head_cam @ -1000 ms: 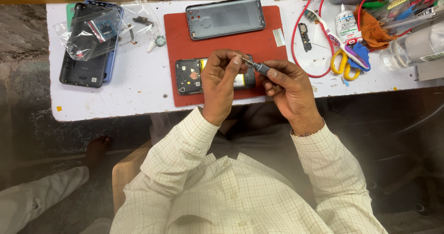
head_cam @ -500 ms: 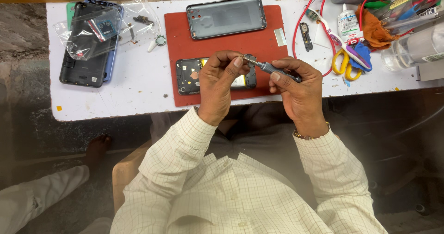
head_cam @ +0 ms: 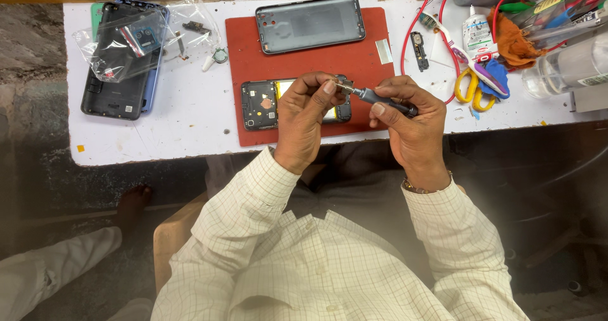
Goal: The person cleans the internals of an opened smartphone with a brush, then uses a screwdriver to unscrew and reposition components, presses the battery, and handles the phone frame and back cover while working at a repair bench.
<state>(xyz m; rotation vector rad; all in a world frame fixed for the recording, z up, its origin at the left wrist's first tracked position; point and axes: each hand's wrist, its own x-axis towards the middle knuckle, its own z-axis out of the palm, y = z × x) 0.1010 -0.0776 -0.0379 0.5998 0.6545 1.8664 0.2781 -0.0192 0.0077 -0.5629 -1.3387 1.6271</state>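
Red mat point(head_cam: 304, 67) near the surface's front edge carries the opened phone point(head_cam: 261, 104). Above it, the right hand point(head_cam: 411, 128) grips a screwdriver point(head_cam: 380, 99); the left hand point(head_cam: 307, 115) pinches its tip, likely seating a bit. Next comes steady aim at a screw.

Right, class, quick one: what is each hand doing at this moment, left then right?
Left hand: closed, fingertips pinching the tip of the screwdriver; any small part there cannot be told.
Right hand: closed, gripping the screwdriver handle.
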